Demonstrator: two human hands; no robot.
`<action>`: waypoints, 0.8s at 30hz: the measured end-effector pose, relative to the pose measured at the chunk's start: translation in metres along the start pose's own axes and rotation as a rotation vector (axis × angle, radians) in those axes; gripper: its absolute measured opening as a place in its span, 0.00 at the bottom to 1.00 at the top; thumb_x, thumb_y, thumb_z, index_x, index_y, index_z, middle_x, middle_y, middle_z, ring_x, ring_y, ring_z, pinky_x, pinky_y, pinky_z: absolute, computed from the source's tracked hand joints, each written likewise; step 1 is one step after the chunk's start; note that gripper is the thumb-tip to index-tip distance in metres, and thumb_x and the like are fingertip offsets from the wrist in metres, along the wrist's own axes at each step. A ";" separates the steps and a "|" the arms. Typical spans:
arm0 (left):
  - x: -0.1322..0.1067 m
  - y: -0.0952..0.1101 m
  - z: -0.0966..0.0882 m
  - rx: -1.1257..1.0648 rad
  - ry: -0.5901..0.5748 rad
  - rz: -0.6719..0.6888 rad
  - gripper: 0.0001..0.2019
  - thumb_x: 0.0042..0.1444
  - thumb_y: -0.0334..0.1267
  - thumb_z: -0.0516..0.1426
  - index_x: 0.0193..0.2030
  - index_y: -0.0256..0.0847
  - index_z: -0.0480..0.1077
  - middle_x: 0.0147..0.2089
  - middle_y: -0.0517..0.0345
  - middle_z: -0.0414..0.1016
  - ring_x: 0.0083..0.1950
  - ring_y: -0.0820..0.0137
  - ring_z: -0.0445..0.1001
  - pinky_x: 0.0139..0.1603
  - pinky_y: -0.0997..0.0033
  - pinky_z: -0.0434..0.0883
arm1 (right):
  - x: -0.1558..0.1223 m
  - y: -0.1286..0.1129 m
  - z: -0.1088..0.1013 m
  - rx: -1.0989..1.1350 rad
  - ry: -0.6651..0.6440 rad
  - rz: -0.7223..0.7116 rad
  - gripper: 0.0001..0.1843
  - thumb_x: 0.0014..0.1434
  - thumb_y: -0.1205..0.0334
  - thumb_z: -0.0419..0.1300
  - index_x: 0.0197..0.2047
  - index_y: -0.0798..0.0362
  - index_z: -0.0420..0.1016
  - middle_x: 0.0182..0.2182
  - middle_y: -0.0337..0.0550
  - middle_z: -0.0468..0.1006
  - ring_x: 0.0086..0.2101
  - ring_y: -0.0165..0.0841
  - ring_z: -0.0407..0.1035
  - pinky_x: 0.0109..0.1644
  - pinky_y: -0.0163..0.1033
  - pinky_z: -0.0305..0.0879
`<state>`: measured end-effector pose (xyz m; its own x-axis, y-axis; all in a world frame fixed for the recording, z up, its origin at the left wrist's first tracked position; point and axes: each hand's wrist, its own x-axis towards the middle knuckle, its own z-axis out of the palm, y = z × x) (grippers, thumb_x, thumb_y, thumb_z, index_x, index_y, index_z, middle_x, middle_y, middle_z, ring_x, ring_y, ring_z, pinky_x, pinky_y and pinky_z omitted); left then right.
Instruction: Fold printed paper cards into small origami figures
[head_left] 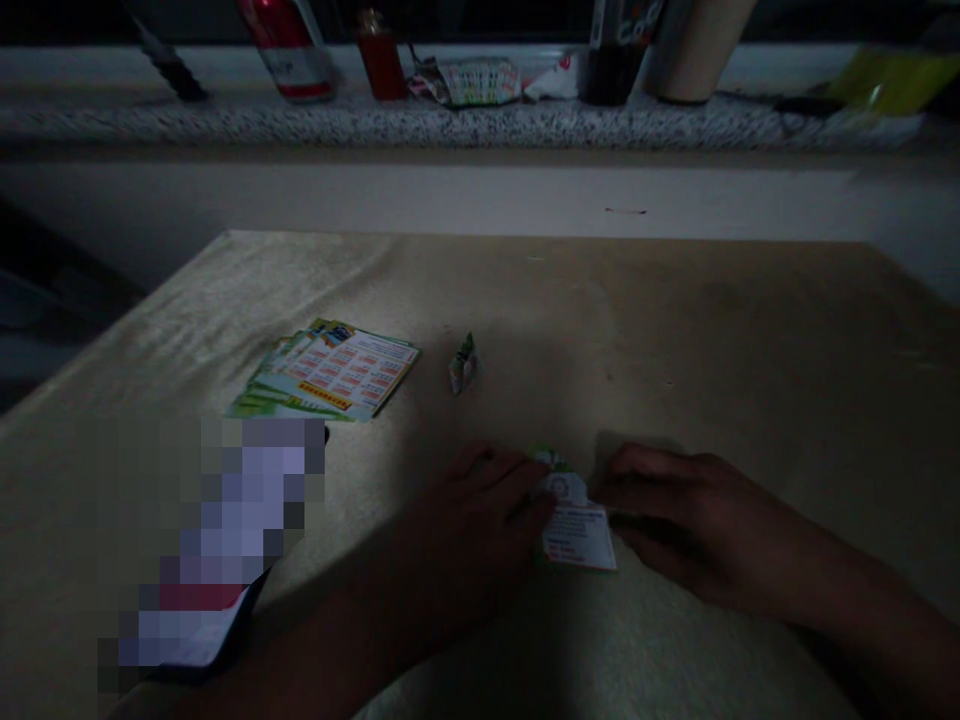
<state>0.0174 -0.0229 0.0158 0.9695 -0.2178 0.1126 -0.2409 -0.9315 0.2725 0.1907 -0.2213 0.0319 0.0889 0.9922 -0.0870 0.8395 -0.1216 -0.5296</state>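
A small printed card [581, 540], partly folded, lies on the table in front of me. My left hand [491, 510] presses on its left side, the fingers curled with their tips on the paper. At the card's right edge, my right hand [675, 510] has thumb and fingers drawn together in a pinch. The fingers cover part of the fold. Farther back stands a small folded paper piece [463, 366], white and green. To its left, a fanned stack of printed cards [349, 370] shows rows of red and white boxes.
A phone [225, 550], mostly pixelated, lies at the left of the table [735, 330]. Along the stone windowsill [487, 127] stand a red can [285, 50], a small red bottle [380, 60], crumpled wrappers [484, 82], a dark cola bottle [616, 60] and a beige cylinder [697, 50].
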 end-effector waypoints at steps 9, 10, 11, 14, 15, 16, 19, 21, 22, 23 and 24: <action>-0.001 -0.005 0.009 -0.030 0.115 -0.036 0.07 0.64 0.30 0.55 0.46 0.38 0.74 0.48 0.51 0.76 0.49 0.62 0.72 0.54 0.58 0.67 | -0.003 0.000 0.000 -0.004 -0.023 0.020 0.16 0.59 0.65 0.62 0.51 0.45 0.75 0.45 0.41 0.75 0.40 0.34 0.74 0.44 0.39 0.71; 0.000 -0.005 0.009 -0.035 0.123 -0.040 0.07 0.64 0.30 0.56 0.45 0.38 0.74 0.47 0.51 0.76 0.48 0.62 0.71 0.53 0.59 0.68 | -0.003 0.000 0.001 -0.007 -0.012 0.008 0.18 0.58 0.65 0.63 0.52 0.45 0.75 0.45 0.41 0.75 0.40 0.34 0.74 0.44 0.39 0.71; 0.000 -0.005 0.010 -0.037 0.130 -0.041 0.06 0.65 0.31 0.56 0.45 0.38 0.74 0.46 0.51 0.75 0.47 0.62 0.71 0.52 0.59 0.68 | -0.003 0.000 0.001 -0.013 0.004 -0.005 0.18 0.58 0.64 0.63 0.52 0.45 0.75 0.45 0.41 0.75 0.40 0.35 0.74 0.44 0.39 0.71; 0.001 -0.005 0.010 -0.039 0.148 -0.039 0.06 0.65 0.31 0.56 0.44 0.38 0.75 0.45 0.52 0.76 0.47 0.62 0.71 0.52 0.58 0.68 | -0.001 0.000 0.004 -0.029 0.060 -0.046 0.14 0.59 0.64 0.62 0.49 0.46 0.78 0.43 0.42 0.76 0.38 0.34 0.74 0.41 0.38 0.70; 0.001 -0.004 0.010 -0.040 0.154 -0.039 0.06 0.65 0.31 0.56 0.44 0.38 0.75 0.45 0.53 0.76 0.46 0.62 0.71 0.52 0.57 0.67 | 0.000 0.001 0.004 -0.031 0.075 -0.051 0.12 0.60 0.65 0.61 0.48 0.47 0.78 0.42 0.42 0.76 0.38 0.33 0.74 0.40 0.37 0.70; 0.002 -0.004 0.010 -0.043 0.156 -0.041 0.06 0.64 0.31 0.56 0.43 0.38 0.75 0.45 0.53 0.76 0.46 0.62 0.71 0.52 0.57 0.67 | 0.001 0.001 0.005 -0.032 0.085 -0.053 0.11 0.61 0.65 0.60 0.46 0.48 0.79 0.41 0.42 0.76 0.37 0.33 0.73 0.39 0.37 0.69; 0.002 -0.004 0.012 -0.058 0.176 -0.056 0.04 0.63 0.30 0.58 0.41 0.37 0.75 0.45 0.53 0.77 0.46 0.63 0.72 0.53 0.58 0.67 | 0.003 0.002 0.008 -0.040 0.101 -0.049 0.10 0.64 0.65 0.57 0.45 0.49 0.79 0.39 0.43 0.75 0.37 0.33 0.72 0.39 0.38 0.68; 0.003 -0.004 0.013 -0.069 0.205 -0.080 0.04 0.63 0.30 0.58 0.41 0.37 0.75 0.47 0.52 0.76 0.47 0.63 0.72 0.54 0.58 0.66 | 0.004 0.003 0.009 -0.042 0.106 -0.039 0.10 0.66 0.65 0.56 0.43 0.50 0.79 0.38 0.43 0.75 0.36 0.33 0.71 0.39 0.38 0.67; 0.003 -0.004 0.014 -0.078 0.216 -0.096 0.04 0.63 0.30 0.58 0.41 0.37 0.75 0.48 0.52 0.76 0.48 0.63 0.72 0.55 0.58 0.66 | 0.005 0.003 0.010 -0.036 0.109 -0.030 0.10 0.66 0.65 0.55 0.42 0.50 0.79 0.37 0.43 0.74 0.36 0.33 0.70 0.39 0.39 0.66; 0.003 -0.005 0.015 -0.091 0.226 -0.114 0.04 0.64 0.31 0.58 0.41 0.38 0.75 0.49 0.52 0.76 0.50 0.63 0.71 0.56 0.58 0.66 | 0.005 0.002 0.011 -0.025 0.115 -0.020 0.11 0.66 0.66 0.55 0.42 0.51 0.79 0.36 0.44 0.74 0.36 0.33 0.70 0.39 0.39 0.66; 0.003 -0.005 0.015 -0.106 0.231 -0.137 0.04 0.64 0.31 0.58 0.41 0.38 0.75 0.50 0.52 0.75 0.51 0.62 0.71 0.57 0.58 0.65 | 0.006 0.002 0.011 -0.011 0.126 -0.013 0.11 0.66 0.66 0.55 0.41 0.51 0.79 0.36 0.44 0.74 0.36 0.34 0.69 0.40 0.40 0.66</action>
<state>0.0221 -0.0232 0.0004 0.9601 -0.0088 0.2795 -0.1240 -0.9092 0.3975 0.1870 -0.2161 0.0208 0.1440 0.9892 0.0274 0.8468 -0.1088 -0.5207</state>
